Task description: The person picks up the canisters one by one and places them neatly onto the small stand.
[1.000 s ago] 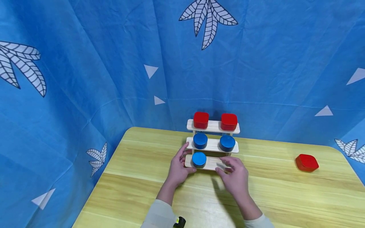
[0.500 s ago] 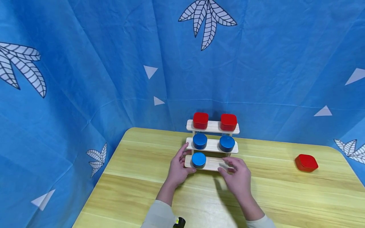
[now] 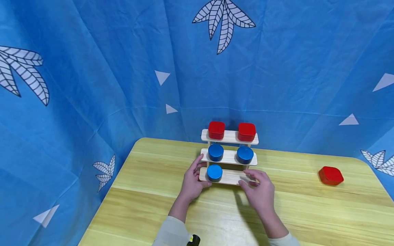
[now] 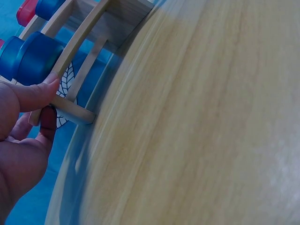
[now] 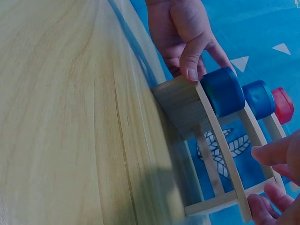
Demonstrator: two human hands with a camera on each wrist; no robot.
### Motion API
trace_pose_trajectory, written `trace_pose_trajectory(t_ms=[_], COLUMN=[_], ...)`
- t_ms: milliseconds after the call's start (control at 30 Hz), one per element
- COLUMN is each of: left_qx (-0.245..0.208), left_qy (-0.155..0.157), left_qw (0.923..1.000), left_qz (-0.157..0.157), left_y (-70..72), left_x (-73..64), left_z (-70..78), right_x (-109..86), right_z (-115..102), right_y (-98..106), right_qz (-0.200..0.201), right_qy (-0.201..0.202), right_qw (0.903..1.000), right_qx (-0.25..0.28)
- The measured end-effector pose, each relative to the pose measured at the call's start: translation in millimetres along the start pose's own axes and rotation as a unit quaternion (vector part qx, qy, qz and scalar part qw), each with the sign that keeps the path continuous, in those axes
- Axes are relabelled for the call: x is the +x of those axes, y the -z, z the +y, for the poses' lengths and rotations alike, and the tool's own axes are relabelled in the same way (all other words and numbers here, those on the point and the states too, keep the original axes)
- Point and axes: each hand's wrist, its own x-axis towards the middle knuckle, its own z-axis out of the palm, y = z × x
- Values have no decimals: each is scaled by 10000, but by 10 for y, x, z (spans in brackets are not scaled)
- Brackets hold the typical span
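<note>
A three-tier wooden display rack (image 3: 231, 177) stands on the table. One blue round tin (image 3: 214, 173) sits at the left of its lowest shelf. Two more blue round tins stand on the middle shelf, and two red square tins (image 3: 217, 130) on the top one. My left hand (image 3: 192, 184) grips the left end of the lowest shelf, its thumb (image 4: 37, 96) on the front edge. At that shelf's right end is my right hand (image 3: 261, 192), thumb and fingers apart and loosely bent, with no tin between them.
Farther right on the table (image 3: 301, 205) lies another red square tin (image 3: 331, 176). A blue curtain (image 3: 277, 85) with white leaf prints hangs right behind the rack and along the left side. Below, a black object (image 3: 194, 240) shows beside the left sleeve.
My right hand has slid a little to the right along the lowest shelf. The left hand keeps its grip, and the rack and tins stay in place.
</note>
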Motion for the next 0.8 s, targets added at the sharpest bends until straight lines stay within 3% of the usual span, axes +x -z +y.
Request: trace_pose_trajectory(t_ms=[800], left_qx=[-54], left_qy=[-26], left_qw=[10000], left_qz=[47], left_y=[-6], left_x=[-8], left_z=[32], right_x=[23], right_z=[76], right_y=[104], right_qz=[202], right_qy=[101], right_qw=[9997], right_qx=[-118])
